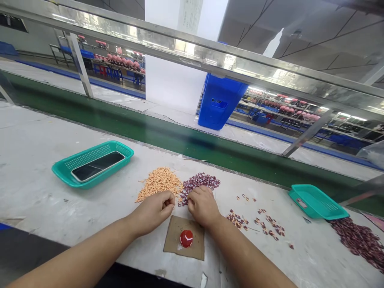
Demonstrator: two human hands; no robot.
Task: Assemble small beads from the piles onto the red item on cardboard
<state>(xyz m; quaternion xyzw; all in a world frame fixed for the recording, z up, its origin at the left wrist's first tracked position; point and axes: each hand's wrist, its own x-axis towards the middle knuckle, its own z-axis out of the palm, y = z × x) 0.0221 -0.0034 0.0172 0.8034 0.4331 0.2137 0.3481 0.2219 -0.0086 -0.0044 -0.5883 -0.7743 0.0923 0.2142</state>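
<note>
My left hand (156,210) is closed in a pinch at the near edge of a pile of small orange pieces (162,182). Whatever lies between its fingertips is too small to name. Curled over the near side of a pile of small dark purple pieces (207,180), my right hand (203,205) has its fingers closed, and their tips are partly hidden. Between my forearms lies a square of brown cardboard (196,248) with a glossy red round object (186,238) on it. To the right, two-coloured purple and orange pieces (237,220) are scattered in loose groups.
A green basket (93,182) holding a dark flat panel (99,165) stands at left. Another green basket (315,200) sits at right beside a heap of dark reddish pieces (360,244). Beyond the green strip (180,140) are a metal rail and a blue bin (220,102).
</note>
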